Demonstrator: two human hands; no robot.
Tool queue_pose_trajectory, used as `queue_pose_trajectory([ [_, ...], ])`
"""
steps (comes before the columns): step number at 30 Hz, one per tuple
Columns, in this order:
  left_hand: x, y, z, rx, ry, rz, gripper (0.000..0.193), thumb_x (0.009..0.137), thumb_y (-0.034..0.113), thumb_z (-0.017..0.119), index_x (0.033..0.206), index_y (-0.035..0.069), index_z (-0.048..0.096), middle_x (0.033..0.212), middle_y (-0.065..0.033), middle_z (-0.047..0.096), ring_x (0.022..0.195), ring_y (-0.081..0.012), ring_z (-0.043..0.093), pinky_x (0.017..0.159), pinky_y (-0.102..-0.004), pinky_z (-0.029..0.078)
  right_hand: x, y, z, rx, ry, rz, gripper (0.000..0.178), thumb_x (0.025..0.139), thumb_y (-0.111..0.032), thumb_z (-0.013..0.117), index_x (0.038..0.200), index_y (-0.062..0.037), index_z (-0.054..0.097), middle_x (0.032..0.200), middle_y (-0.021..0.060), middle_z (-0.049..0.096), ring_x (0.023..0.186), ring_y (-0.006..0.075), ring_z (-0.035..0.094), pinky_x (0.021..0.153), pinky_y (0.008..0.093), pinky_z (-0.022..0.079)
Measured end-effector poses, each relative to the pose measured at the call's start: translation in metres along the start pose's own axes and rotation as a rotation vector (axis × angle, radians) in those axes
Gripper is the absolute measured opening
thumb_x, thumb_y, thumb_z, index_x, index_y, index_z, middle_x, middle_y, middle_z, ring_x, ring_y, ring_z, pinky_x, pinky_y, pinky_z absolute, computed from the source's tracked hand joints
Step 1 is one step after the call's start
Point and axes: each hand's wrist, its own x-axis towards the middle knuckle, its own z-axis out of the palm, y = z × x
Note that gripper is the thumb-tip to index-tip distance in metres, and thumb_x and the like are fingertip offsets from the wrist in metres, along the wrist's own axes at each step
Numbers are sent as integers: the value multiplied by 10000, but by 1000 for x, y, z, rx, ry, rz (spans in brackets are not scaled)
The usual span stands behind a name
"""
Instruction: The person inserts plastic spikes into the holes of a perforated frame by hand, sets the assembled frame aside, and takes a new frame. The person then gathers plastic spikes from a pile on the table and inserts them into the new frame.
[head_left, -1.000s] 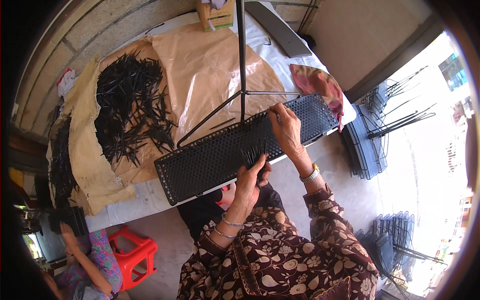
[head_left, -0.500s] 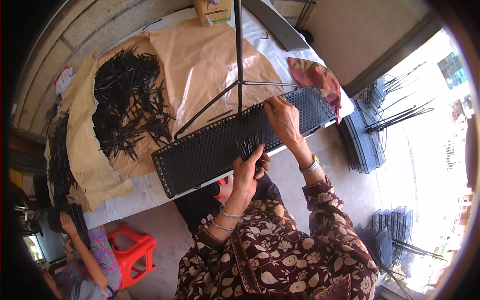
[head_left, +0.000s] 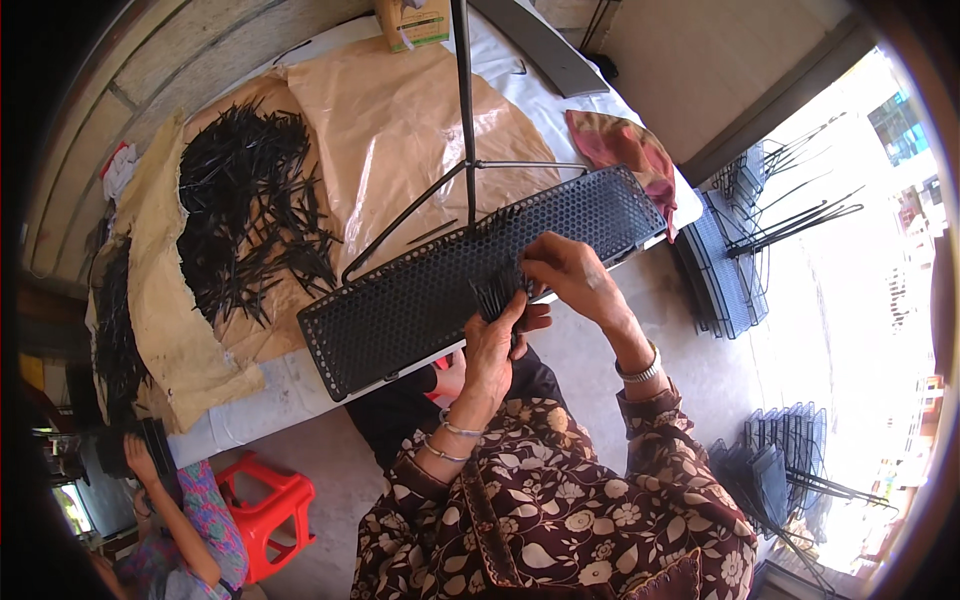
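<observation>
A long black metal rack (head_left: 385,325) with a perforated face and a wire frame lies slanted along the table's near edge. Over its middle, my left hand (head_left: 488,350) is closed around a bunch of thin black strips (head_left: 490,298), their tips fanning up past the thumb. My right hand (head_left: 578,280) is just right of the bunch, fingers curled together close to the strips' tips; what they pinch is too small to tell. Short black bits stand up along the rack's far edge. A big heap of similar black strips (head_left: 240,170) is spread at the left.
Brown paper (head_left: 420,120) covers much of the table (head_left: 215,410). A red patterned cloth (head_left: 625,150) lies at the right corner. Similar racks (head_left: 725,265) are stacked on the floor at right. A red stool (head_left: 270,515) and another person's hand (head_left: 140,460) are at lower left.
My right hand has come off the rack's far edge and moved down and toward me, to the bunch of strips. My left hand has stayed in place.
</observation>
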Motion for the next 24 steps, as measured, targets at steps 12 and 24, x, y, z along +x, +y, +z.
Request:
queue_pose_trajectory([
  [12,6,-8,-3,-72,-33,-8,307,914,278,659,1060,13,613,828,-118,673,601,-91,517,440,-198,314,59,39,-5,-314,647,-347,114,886,-55,596,969,-24,524,729,158,619,664,323,645,599,393,496],
  [24,6,-10,-6,-62,-50,-26,300,930,267,636,1088,16,593,712,-52,586,527,-70,438,440,-204,276,60,41,1,-572,549,-317,97,895,-127,616,939,-44,594,821,119,677,683,245,669,625,339,515],
])
